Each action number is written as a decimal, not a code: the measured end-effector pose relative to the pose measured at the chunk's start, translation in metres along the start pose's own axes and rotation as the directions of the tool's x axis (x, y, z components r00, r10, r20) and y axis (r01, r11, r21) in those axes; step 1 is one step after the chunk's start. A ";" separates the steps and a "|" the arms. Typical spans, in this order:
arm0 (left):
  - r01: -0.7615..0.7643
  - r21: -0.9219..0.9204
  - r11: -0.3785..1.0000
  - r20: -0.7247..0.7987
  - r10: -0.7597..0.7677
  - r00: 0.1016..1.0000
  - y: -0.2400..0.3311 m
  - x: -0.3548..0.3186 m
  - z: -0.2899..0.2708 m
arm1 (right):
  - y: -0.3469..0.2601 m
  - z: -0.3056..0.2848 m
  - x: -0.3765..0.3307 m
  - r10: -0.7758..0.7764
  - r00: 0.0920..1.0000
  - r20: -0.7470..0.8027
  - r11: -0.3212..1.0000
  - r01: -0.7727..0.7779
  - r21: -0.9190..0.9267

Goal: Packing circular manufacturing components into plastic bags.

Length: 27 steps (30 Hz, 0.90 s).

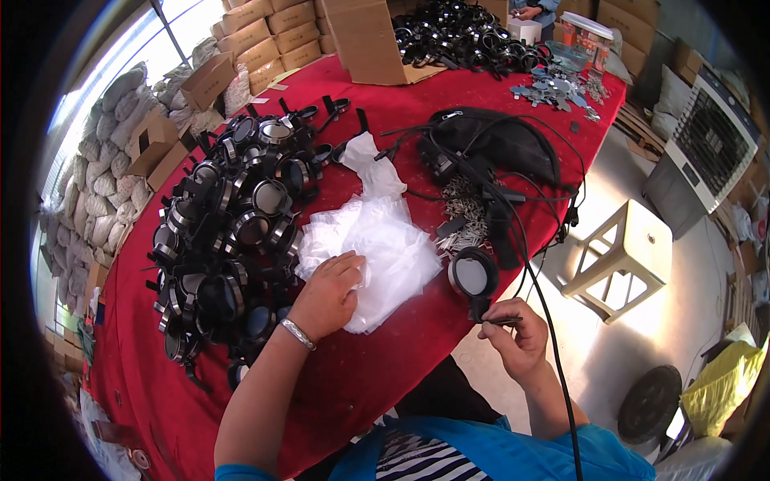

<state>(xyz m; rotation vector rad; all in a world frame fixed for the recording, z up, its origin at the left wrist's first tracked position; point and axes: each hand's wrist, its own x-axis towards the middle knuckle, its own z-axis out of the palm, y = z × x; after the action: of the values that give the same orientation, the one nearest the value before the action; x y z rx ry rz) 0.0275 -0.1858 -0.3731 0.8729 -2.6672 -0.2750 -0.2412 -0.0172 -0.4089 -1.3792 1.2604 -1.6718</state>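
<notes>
- The right hand [513, 333] is pinched shut on the black stem of a round magnifier piece [472, 275], near the tabletop's [353, 377] front edge where the red cloth drops away.
- That piece runs lengthwise from the fingers up and away from the person, its grey disc face turned upward toward the camera; the stem end is hidden inside the grip.
- The left hand [327, 295], a metal bangle at the wrist, lies palm down on a heap of clear plastic bags [377, 240], fingers curled and pressing the film; I cannot tell whether it grips a single bag.
- Just left of the bags sits a big pile of black ringed pieces [228, 232], too tangled to count.
- Beyond the bags lie small silvery metal parts [464, 212] and a black pouch [493, 144] with cables [553, 345], 1 of which trails past the right hand off the lower edge.
- Cardboard boxes [369, 40] stand at the far end; another person there is cut off by the rim.
- A white plastic stool [626, 252] stands on the floor to the right.
</notes>
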 end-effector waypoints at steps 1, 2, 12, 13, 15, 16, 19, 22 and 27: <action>-0.027 0.049 0.998 -0.001 0.027 1.000 0.000 0.001 0.000 | 0.001 0.001 0.000 -0.021 1.000 0.002 1.000 0.021 -0.001; -0.027 0.048 0.999 0.000 0.027 1.000 0.005 0.001 0.001 | 0.000 0.001 0.001 -0.019 1.000 0.002 1.000 0.019 -0.001; 0.132 -0.050 0.990 -0.177 -0.139 0.974 0.019 0.002 0.017 | -0.001 0.010 0.009 -0.073 0.996 0.048 0.996 0.076 -0.056; 0.148 -0.185 0.972 -0.214 -0.187 0.959 0.018 0.001 0.016 | 0.000 0.009 0.009 -0.066 0.997 0.048 0.996 0.068 -0.056; 0.156 -0.316 0.936 -0.243 -0.239 0.940 0.020 0.001 0.009 | 0.002 0.009 0.007 -0.054 0.998 0.042 0.997 0.056 -0.047; 0.064 -0.209 0.976 -0.259 -0.118 0.958 0.025 0.000 -0.002 | 0.003 0.009 0.006 -0.041 0.999 0.036 0.998 0.043 -0.040; -0.050 0.041 0.998 -0.164 0.056 0.985 0.033 -0.005 -0.013 | 0.002 0.007 0.006 -0.020 0.999 0.036 0.999 0.021 -0.039; -0.068 0.229 0.971 -0.030 0.077 0.997 0.027 -0.010 -0.012 | 0.004 0.008 0.005 -0.018 1.000 0.020 0.999 0.019 -0.034; -0.101 0.387 0.916 0.033 0.095 0.995 0.018 0.005 -0.023 | 0.007 0.007 0.004 -0.026 0.999 0.022 0.999 0.027 -0.028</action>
<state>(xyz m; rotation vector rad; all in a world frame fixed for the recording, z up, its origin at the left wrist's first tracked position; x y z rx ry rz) 0.0220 -0.1767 -0.3460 0.8404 -2.8152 0.2870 -0.2358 -0.0253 -0.4138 -1.4329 1.2638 -1.6585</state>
